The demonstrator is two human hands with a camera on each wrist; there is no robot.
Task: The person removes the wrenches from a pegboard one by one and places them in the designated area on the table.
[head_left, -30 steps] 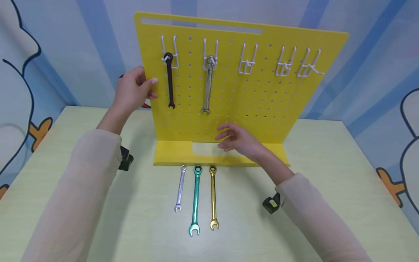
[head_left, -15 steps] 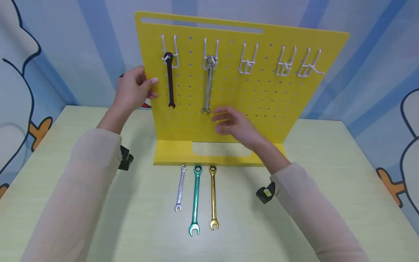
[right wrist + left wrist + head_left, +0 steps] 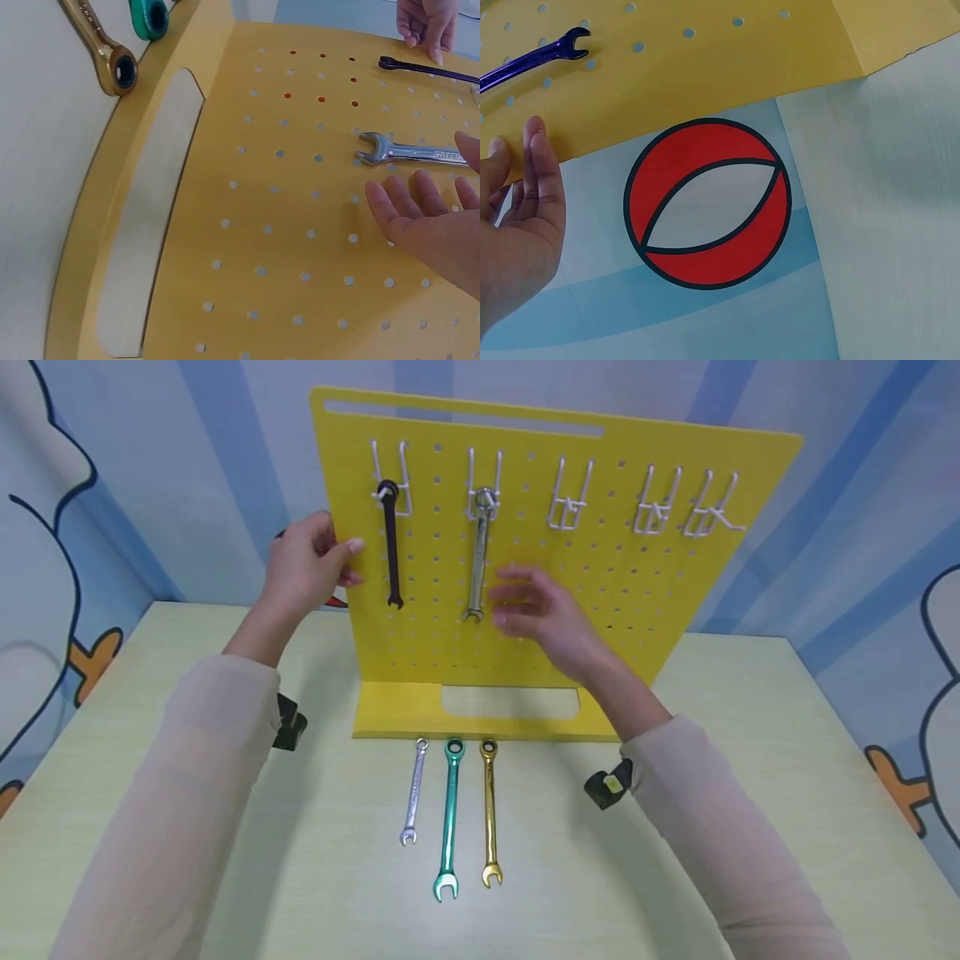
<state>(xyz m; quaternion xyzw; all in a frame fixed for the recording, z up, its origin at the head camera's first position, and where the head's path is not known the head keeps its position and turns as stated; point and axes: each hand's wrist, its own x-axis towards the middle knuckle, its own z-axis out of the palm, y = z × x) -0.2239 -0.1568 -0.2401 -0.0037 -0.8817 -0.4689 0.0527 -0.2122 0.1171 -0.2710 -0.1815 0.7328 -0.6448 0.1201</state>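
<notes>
The yellow pegboard (image 3: 442, 647) is being steadied by the left hand (image 3: 303, 560), its left edge being pinched between thumb and fingers. In front of the pegboard's face, the hanging silver wrench (image 3: 478, 560) is being borne by the second hook (image 3: 471, 472) from the pegboard's left edge, ring end up, open end down. Just beside it, toward the pegboard's right edge, the right hand (image 3: 543, 614) is being held with fingers loosely bent and grasping nothing; whether the wrench is being touched cannot be told. Nearer the pegboard's left edge, a dark wrench (image 3: 392, 547) is being carried similarly. In front of the pegboard, a small silver wrench (image 3: 414, 793), a green wrench (image 3: 450, 810) and a gold wrench (image 3: 490, 810) are being supported by the table (image 3: 562, 877).

The hanging one is being judged rigid, fairly light, hardly fragile, but slick along its polished shank. A mid-shank pinch is being favoured, since the ring is being occupied by the hook and the lower end would probably swing.
</notes>
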